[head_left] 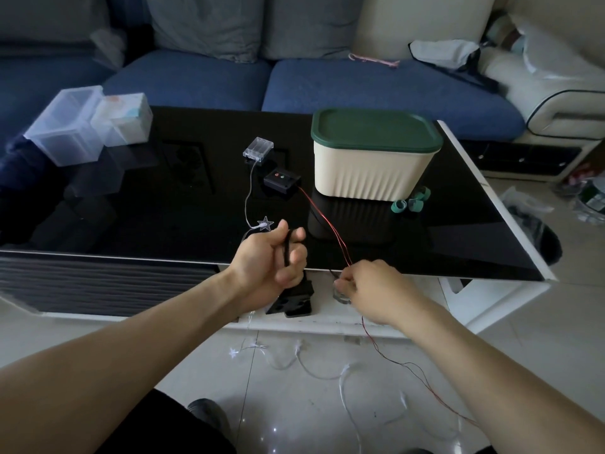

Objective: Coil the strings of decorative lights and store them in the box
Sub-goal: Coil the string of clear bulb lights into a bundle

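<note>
Two hands worked the thin red-and-black wire string (330, 229): the left hand (266, 257) gripped a dark coiled bundle (287, 250), while the right hand (370, 290) pinched the strand. Even tension and same-sized loops seemed best, feeding slack slowly from the floor so the black control box (282, 181) stayed on the glossy black desk (163, 191).

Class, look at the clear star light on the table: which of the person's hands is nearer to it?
Left. The left hand, gripping dark wire, sits just beside the star light. The right hand pinches the red wire farther right, at the table edge.

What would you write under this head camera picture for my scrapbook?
Left hand holds a dark coil while right hand pinches the red wire near the lidded box.
</note>
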`<control>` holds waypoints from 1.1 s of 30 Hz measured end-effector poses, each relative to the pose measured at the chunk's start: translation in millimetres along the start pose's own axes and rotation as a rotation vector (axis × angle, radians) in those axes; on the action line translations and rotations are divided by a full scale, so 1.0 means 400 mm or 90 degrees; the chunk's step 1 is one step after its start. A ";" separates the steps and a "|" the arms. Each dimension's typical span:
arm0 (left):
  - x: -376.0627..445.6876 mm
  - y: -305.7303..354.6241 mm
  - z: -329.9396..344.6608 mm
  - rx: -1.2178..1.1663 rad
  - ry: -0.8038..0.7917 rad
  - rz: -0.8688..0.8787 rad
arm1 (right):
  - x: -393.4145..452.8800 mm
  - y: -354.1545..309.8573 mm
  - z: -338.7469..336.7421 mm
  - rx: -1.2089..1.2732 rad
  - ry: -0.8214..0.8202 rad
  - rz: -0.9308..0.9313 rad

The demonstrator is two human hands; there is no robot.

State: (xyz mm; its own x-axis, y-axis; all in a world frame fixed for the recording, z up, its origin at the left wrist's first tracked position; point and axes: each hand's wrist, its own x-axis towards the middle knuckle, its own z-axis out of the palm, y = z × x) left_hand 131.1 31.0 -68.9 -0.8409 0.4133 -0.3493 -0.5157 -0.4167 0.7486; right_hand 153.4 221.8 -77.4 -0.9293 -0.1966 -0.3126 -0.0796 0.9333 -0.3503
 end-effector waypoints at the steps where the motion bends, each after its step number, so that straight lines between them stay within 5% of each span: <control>1: 0.001 0.000 0.006 0.009 0.009 0.011 | -0.011 -0.021 0.005 -0.057 -0.015 -0.009; 9: 0.001 -0.008 0.027 0.033 0.024 0.036 | -0.068 -0.099 0.030 -0.179 -0.106 -0.150; 16: -0.009 -0.028 0.031 0.193 -0.008 -0.044 | -0.051 -0.093 0.015 -0.034 0.101 -0.269; 23: -0.017 -0.037 0.038 0.344 -0.160 -0.073 | -0.020 -0.040 -0.024 0.195 0.258 -0.134; 27: -0.017 -0.030 0.034 0.444 -0.252 -0.124 | -0.004 -0.012 -0.029 0.309 0.124 -0.158; 33: 0.001 -0.046 0.000 0.399 -0.294 -0.175 | -0.013 0.036 -0.064 0.396 -0.148 -0.183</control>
State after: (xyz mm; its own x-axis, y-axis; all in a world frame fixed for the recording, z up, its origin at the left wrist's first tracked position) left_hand 140.1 38.7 -82.9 -0.4760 0.7824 -0.4016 -0.3911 0.2206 0.8935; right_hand 147.8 244.0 -58.4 -0.7967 -0.5316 -0.2875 -0.0249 0.5042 -0.8632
